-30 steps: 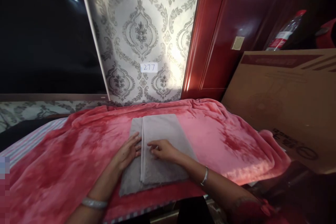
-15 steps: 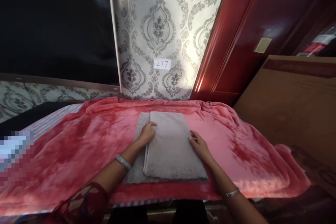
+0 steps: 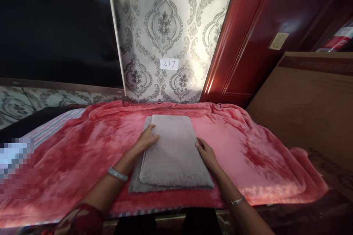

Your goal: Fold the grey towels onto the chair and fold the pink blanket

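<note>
A grey towel (image 3: 175, 150), folded into layers, lies flat on a pink-red plush blanket (image 3: 228, 143) in front of me. Its upper layer sits slightly right of the lower one, so a narrow strip of the lower layer shows along the left. My left hand (image 3: 147, 138) is closed on the left edge of the upper layer, thumb on top and the other fingers partly hidden. At the right edge, my right hand (image 3: 206, 151) grips the towel's side with bent fingers.
Striped cloth (image 3: 59, 121) shows under the blanket at the left. A large dark screen (image 3: 55, 29) hangs behind it. On the right stand a cardboard box (image 3: 306, 99) and a dark red door frame (image 3: 234, 44). A paper marked 277 (image 3: 169, 64) is on the wall.
My left hand has moved left with the upper layer's edge, narrowing the exposed strip of the lower layer. The right hand and the towel's right edge have shifted slightly left.
</note>
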Tool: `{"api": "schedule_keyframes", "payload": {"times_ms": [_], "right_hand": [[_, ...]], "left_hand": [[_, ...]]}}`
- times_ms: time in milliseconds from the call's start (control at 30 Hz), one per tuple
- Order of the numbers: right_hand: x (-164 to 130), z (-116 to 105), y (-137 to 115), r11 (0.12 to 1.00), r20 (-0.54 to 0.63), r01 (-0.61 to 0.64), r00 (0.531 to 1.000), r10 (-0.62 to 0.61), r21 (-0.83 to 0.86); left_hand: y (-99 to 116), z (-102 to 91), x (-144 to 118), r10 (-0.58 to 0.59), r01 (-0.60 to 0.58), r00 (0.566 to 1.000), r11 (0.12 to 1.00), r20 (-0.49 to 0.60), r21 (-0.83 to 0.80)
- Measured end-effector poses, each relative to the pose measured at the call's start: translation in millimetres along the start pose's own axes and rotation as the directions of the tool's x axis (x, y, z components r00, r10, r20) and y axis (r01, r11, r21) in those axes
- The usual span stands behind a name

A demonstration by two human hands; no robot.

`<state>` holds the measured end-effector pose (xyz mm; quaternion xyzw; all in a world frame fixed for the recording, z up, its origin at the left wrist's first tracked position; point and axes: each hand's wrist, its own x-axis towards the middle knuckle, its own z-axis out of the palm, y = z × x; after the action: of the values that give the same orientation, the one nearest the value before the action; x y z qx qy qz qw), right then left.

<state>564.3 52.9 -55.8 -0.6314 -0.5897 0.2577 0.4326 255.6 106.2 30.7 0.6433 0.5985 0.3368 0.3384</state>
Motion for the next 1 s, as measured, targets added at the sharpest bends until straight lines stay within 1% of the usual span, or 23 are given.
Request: {"api": "schedule_keyframes", "payload": {"times_ms": [133,200,267,367,433,533,600,667,733,833,900,967,1000], "right_hand": [[-5,2,2,1.000,-0.040,0.016,0.999,-0.016,0.007],[-7,4,2,1.000,-0.054,0.011,0.998,-0.011,0.006],[-8,4,3,1.000,-0.069,0.000,0.998,0.000,-0.004],[-10,4,3,1.000,-0.077,-0.009,0.997,0.008,-0.014],[-10,3,2,1.000,-0.072,0.000,0.997,0.000,0.000],[-12,2,2,1.000,-0.078,0.015,0.997,-0.014,0.017],[-13,3,1,1.000,-0.087,0.016,0.996,-0.014,0.014],[-13,3,0,1.000,-0.090,0.013,0.996,-0.011,0.015],[-14,2,-1,1.000,-0.081,0.007,0.997,-0.006,0.018],[-12,-3,-4,1.000,-0.046,0.005,0.999,-0.005,-0.011],[-9,-7,-11,0.994,-0.059,0.045,0.997,-0.051,-0.103],[-7,-7,-24,0.959,-0.059,0.156,0.983,-0.174,-0.235],[-6,-4,-33,0.927,-0.025,0.237,0.967,-0.254,-0.290]], "left_hand": [[-8,1.0,-19,0.156,-0.156,0.987,0.988,0.047,0.002],[-14,0.1,-27,0.195,-0.194,0.980,0.981,0.042,-0.025],[-18,-2.0,-32,0.172,-0.168,0.984,0.983,0.055,-0.077],[-21,-5.6,-36,0.104,-0.091,0.990,0.988,0.094,-0.128],[-23,-6.5,-39,0.092,-0.086,0.992,0.993,0.081,-0.079],[-24,-6.1,-44,0.131,-0.133,0.990,0.991,0.045,0.036],[-24,-6.2,-48,0.141,-0.145,0.989,0.984,0.048,0.100],[-22,-7.2,-51,0.125,-0.133,0.990,0.978,0.061,0.160],[-20,-8.8,-53,0.118,-0.130,0.991,0.971,0.070,0.200],[-18,-11.0,-56,0.102,-0.114,0.993,0.972,0.065,0.206],[-16,-12.2,-58,0.081,-0.091,0.995,0.975,0.059,0.203],[-16,-13.9,-59,0.081,-0.092,0.995,0.971,0.059,0.219],[-17,-15.4,-60,0.087,-0.101,0.994,0.968,0.066,0.232]]}}
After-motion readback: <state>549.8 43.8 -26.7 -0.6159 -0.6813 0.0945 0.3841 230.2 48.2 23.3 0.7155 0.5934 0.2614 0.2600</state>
